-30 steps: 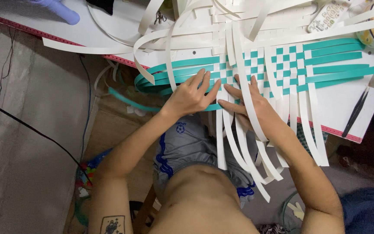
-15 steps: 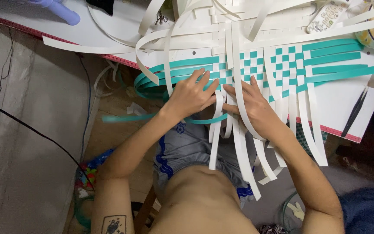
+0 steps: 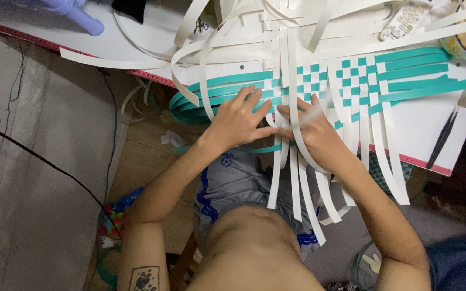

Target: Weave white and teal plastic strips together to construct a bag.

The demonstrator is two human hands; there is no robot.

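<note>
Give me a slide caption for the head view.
Both hands, left and right, press white strips into a teal-and-white woven mat on the table edge.

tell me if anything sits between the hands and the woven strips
Nothing visible does. The left hand and right hand both rest directly on the weave of white and teal strips at the board's near edge.

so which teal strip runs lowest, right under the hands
The lowest teal strip, passing beneath both hands at the table edge; the other teal strips lie higher, woven through the white ones.
</note>
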